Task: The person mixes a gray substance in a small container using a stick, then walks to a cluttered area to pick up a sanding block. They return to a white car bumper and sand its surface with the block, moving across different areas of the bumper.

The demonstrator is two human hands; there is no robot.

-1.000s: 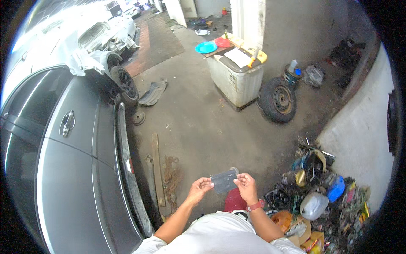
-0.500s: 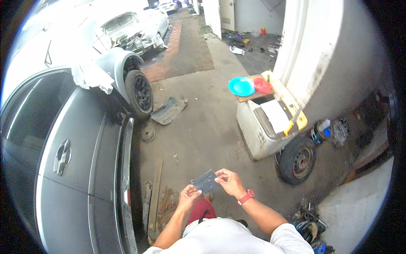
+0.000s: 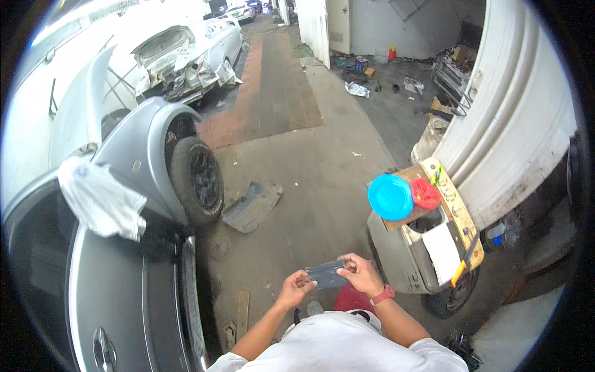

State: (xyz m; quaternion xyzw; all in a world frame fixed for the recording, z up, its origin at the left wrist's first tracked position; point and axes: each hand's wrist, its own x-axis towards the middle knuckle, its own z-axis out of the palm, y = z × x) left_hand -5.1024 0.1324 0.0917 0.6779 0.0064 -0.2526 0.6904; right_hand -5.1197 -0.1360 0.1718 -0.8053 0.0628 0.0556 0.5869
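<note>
Between my two hands a small dark grey sheet, which looks like sandpaper [image 3: 326,273], is held out in front of my body. My left hand [image 3: 295,289] pinches its left end between thumb and fingers. The upper right corner is gripped by my right hand [image 3: 362,276], which has a red watch on the wrist. The sheet spans the gap between them, its surface slightly bent.
To my left stands a grey car [image 3: 124,291] with a white cloth [image 3: 102,197] draped over it. A loose dark panel [image 3: 253,208] lies by its wheel. At right, a light-coloured cabinet [image 3: 390,257] carries a blue plate [image 3: 390,197], a red bag [image 3: 424,193] and a yellow-handled tool [image 3: 458,273].
The view has moved forward along the car, so the cabinet and wheel now appear nearer. Both hands still hold the sandpaper, which is now more level.
</note>
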